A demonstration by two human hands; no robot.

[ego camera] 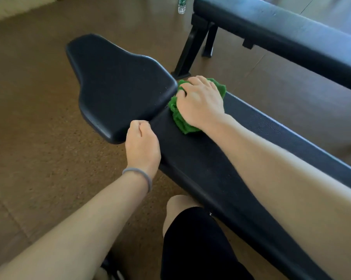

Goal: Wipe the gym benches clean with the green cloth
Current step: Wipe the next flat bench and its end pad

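a bare knee (pixel 178 207) in black shorts sits lowest in view, beside the long black padded counter (pixel 211 158). the left hand (pixel 142 144), a grey band on its wrist, is clenched at the gap by the wide black seat pad (pixel 118 85), grasping nothing visible. the right hand (pixel 200 102) grasps the bunched green cloth (pixel 178 118), pressing it on the counter's end. a second black bench (pixel 281 31) stands behind.

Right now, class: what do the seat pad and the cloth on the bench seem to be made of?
Seat pad: probably padded vinyl or faux leather; smooth black with a dull sheen and rounded edges. Cloth: looks like terry fabric; fuzzy, bunched green folds.
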